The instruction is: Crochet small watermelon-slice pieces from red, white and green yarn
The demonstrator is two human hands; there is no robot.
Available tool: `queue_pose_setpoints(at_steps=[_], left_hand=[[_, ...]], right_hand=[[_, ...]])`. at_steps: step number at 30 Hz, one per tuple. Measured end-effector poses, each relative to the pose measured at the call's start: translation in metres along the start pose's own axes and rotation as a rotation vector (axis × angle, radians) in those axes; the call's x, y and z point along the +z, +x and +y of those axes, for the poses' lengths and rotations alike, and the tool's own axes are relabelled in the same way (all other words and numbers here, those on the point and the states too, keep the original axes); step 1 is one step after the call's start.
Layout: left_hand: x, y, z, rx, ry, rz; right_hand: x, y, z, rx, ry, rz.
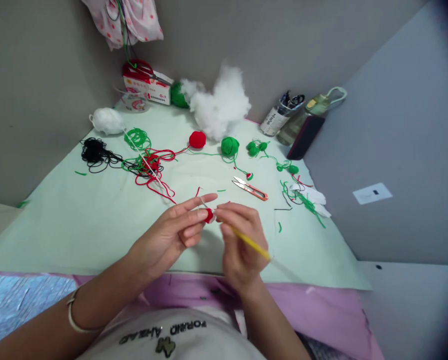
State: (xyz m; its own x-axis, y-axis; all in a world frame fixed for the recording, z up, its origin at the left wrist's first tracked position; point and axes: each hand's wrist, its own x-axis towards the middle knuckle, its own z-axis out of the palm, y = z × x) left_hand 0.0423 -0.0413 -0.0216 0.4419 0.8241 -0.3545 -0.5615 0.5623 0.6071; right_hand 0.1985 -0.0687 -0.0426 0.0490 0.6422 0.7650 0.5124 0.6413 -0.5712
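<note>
Between thumb and fingers, my left hand pinches a small red and white crochet piece. White yarn runs from the white ball at the left toward this hand's raised index finger. My right hand is closed around a crochet hook with a yellow handle. Its fingertips meet the right side of the piece, so the hook's tip is hidden. Just beyond the hands lie thread snips with orange handles, near a small red, white and green crocheted bit.
A red yarn ball, a green ball and white stuffing lie farther back. Tangled black yarn is at the left. A pen cup, a bottle and a dark phone stand at right, before grey partitions.
</note>
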Motion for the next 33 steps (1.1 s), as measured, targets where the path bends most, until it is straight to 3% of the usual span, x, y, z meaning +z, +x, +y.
queue_pose_setpoints(at_steps=[2,4,7,11,15,17,20,25,30,33], left_hand=[[0.0,0.0,0.002,0.044,0.004,0.024],[0.002,0.0,0.002,0.087,0.05,0.017],[0.007,0.001,-0.001,0.142,0.133,-0.011],[0.009,0.003,-0.007,0.212,0.166,0.039],[0.005,0.005,-0.005,0.059,0.072,0.008],[0.003,0.005,-0.001,-0.005,0.014,-0.002],[0.004,0.004,0.004,0.031,0.0,0.012],[0.007,0.004,-0.001,0.195,0.187,-0.002],[0.005,0.002,-0.004,0.169,0.246,-0.04],[0.004,0.001,-0.002,0.159,0.248,-0.018]], right_hand=[[-0.003,0.005,-0.001,0.23,0.263,0.038],[-0.003,0.01,-0.001,0.36,0.433,0.037],[-0.001,0.014,-0.001,0.36,0.426,-0.01],[0.002,0.006,-0.002,0.234,0.227,-0.059],[-0.002,0.001,-0.001,0.029,-0.011,-0.091],[-0.005,0.004,0.0,0.121,0.102,-0.02],[-0.006,0.011,0.0,0.36,0.388,0.076],[-0.004,0.014,0.001,0.403,0.431,-0.012],[-0.007,0.013,0.006,0.585,0.601,-0.028],[-0.011,0.015,0.005,0.601,0.658,-0.044]])
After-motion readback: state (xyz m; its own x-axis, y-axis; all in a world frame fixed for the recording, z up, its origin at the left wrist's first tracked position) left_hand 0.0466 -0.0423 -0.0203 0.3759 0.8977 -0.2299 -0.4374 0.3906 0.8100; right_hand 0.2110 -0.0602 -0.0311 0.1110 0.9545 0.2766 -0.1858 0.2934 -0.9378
